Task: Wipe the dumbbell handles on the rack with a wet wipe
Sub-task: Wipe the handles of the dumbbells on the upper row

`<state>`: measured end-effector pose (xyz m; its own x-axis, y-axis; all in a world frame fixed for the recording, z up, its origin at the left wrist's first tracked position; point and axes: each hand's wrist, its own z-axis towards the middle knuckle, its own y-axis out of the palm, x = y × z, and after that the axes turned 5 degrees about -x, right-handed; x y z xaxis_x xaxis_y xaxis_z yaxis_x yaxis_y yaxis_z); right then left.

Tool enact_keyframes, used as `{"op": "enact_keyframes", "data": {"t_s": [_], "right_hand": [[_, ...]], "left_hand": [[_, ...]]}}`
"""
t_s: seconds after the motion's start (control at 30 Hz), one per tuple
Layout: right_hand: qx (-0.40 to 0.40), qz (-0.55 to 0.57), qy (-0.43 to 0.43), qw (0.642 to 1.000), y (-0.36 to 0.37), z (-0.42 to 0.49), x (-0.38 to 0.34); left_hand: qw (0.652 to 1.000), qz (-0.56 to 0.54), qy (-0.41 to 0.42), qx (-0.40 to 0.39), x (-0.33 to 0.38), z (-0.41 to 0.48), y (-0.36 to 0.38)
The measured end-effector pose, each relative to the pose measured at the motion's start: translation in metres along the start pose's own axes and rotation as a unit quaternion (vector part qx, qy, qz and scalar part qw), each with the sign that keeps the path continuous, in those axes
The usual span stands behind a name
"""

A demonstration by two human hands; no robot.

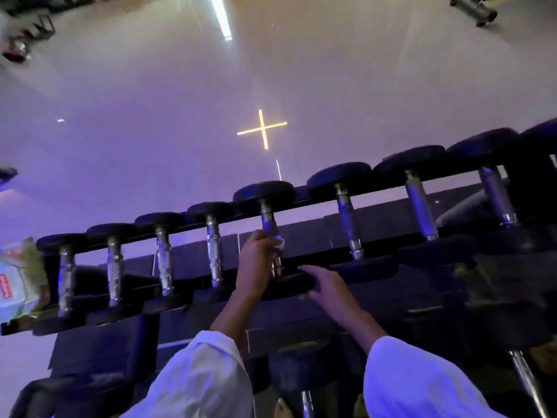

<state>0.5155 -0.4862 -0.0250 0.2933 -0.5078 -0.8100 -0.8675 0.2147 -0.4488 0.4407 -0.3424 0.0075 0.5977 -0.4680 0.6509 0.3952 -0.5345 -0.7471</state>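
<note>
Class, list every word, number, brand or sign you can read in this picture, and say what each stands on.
No text can be read.
Wipes pack: white lettering on a red label, too blurred to read.
Lower dumbbell heads: yellowish marks, too blurred to read.
Yellow cross behind the rack: a shape, no lettering.

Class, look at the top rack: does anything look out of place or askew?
The pack of wipes, standing at the left end of the rack beside the first dumbbell, where a weight would sit. The dumbbells lie in an even row; nothing looks spilled or damaged.
</note>
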Motion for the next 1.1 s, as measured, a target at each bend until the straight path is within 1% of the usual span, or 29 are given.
{"op": "enact_keyframes", "data": {"t_s": [0.07,0.13,0.2,0.27,0.33,0.37,0.4,0.47,0.57,0.63,0.7,0.73,0.83,0.87,0.93,1.0,1.1], "right_hand": [[0.018,0.020,0.002,1.000,0.002,0.003,0.003],[0.025,0.026,-0.002,0.999,0.005,0.003,0.006],[0.039,0.022,-0.008,0.999,0.009,0.003,0.008],[0.055,0.023,-0.012,0.998,0.013,0.004,0.009],[0.064,0.029,-0.014,0.997,0.015,0.006,0.011],[0.068,0.027,-0.014,0.997,0.016,0.006,0.012],[0.071,0.026,-0.015,0.997,0.016,0.006,0.013],[0.078,0.023,-0.012,0.997,0.017,0.007,0.013],[0.087,0.018,-0.005,0.996,0.017,0.005,0.013],[0.070,0.002,-0.002,0.998,0.016,0.008,0.011],[0.041,-0.025,0.018,0.999,0.017,0.013,0.007],[0.044,-0.044,0.035,0.997,0.018,0.016,0.004],[0.091,-0.080,0.062,0.991,0.023,0.019,0.000],[0.095,-0.098,0.057,0.989,0.022,0.018,-0.003],[0.092,-0.174,0.033,0.980,0.017,0.015,-0.012],[0.105,-0.248,-0.013,0.963,0.014,0.012,-0.023],[0.160,-0.306,-0.093,0.934,0.012,0.008,-0.026]], "left_hand": [[0.999,-0.010,0.022,0.045,0.005,0.030,-0.011],[0.996,0.001,0.050,0.071,-0.001,0.055,-0.017],[0.993,0.040,0.092,0.054,-0.010,0.053,-0.016],[0.992,0.040,0.122,0.013,-0.022,0.030,-0.017],[0.980,0.063,0.190,-0.018,-0.034,0.004,-0.014],[0.976,0.068,0.206,-0.034,-0.040,-0.002,-0.012],[0.976,0.061,0.205,-0.041,-0.042,0.001,-0.013],[0.982,0.030,0.184,-0.022,-0.035,0.020,-0.014],[0.993,-0.060,0.096,0.044,-0.023,0.050,-0.016],[0.992,-0.089,0.060,0.072,-0.024,0.052,-0.013],[0.991,-0.103,0.051,0.070,-0.029,0.036,-0.009],[0.990,-0.116,0.044,0.069,-0.031,0.029,-0.008],[0.981,-0.181,0.009,0.073,-0.034,0.023,-0.008],[0.977,-0.198,-0.001,0.077,-0.034,0.026,-0.008],[0.971,-0.222,-0.019,0.086,-0.034,0.030,-0.010],[0.963,-0.246,-0.035,0.101,-0.033,0.032,-0.011],[0.951,-0.282,-0.053,0.117,-0.029,0.040,-0.010]]}}
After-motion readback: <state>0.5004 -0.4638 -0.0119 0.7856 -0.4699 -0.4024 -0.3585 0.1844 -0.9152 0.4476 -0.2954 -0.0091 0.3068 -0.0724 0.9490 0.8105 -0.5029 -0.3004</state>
